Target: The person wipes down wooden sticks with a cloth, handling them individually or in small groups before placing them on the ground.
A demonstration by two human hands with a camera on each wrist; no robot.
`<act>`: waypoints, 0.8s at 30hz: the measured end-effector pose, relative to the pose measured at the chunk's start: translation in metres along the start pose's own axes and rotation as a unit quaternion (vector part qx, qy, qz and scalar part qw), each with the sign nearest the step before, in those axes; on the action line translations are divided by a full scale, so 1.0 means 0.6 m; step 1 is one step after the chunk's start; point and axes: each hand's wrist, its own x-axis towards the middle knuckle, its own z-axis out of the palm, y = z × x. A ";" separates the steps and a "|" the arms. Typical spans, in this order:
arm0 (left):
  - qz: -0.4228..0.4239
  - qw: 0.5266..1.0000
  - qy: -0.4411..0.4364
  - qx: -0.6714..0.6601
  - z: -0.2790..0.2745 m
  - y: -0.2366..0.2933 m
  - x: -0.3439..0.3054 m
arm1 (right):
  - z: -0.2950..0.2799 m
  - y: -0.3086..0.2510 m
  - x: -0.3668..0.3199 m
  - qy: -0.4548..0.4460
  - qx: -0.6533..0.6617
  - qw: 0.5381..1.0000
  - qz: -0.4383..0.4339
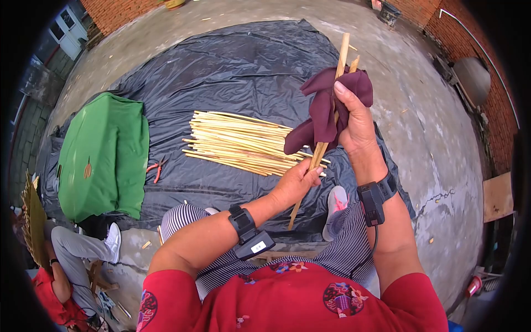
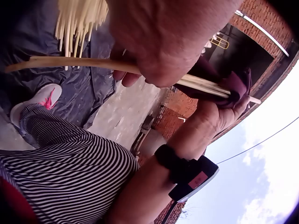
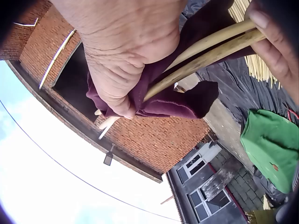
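Note:
Two pale peeled wooden sticks (image 1: 343, 51) slant across the head view, held up in front of the body. My right hand (image 1: 357, 120) grips them through a dark purple cloth (image 1: 321, 115), its thumb lying along the upper part. In the right wrist view the cloth is wrapped about the sticks (image 3: 205, 58) and hangs loose in folds. Lower down, my left hand (image 1: 296, 181) holds the sticks near their bottom end, where one end pokes out below the fingers. The left wrist view shows that tapered end (image 2: 60, 62); the back of the hand hides part of the grip.
A pile of similar sticks (image 1: 238, 143) lies on the black plastic sheet (image 1: 221, 61). Left of it are red-handled pliers (image 1: 157, 170) and a green cloth (image 1: 102, 155) draped over something bulky. Another person (image 1: 74, 265) sits at lower left. Concrete surrounds the sheet.

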 end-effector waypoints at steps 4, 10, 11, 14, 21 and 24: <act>0.033 0.997 -0.017 0.068 -0.023 0.001 0.015 | 0.003 0.002 0.002 0.011 -0.012 1.000 -0.027; 0.084 0.986 0.087 0.116 -0.112 0.088 0.025 | -0.003 0.011 0.005 0.005 -0.107 0.994 -0.029; 0.124 0.981 0.147 0.031 -0.120 0.093 0.030 | -0.001 0.016 -0.001 -0.010 -0.118 0.993 -0.003; 0.204 0.951 0.229 0.032 -0.124 0.122 0.031 | 0.019 0.041 -0.018 -0.089 -0.118 0.987 0.058; 0.248 0.935 0.255 -0.013 -0.147 0.147 0.021 | 0.038 0.065 -0.021 -0.154 -0.114 0.971 0.143; 0.231 0.938 0.257 -0.002 -0.161 0.160 0.013 | 0.047 0.075 -0.026 -0.168 -0.123 0.966 0.150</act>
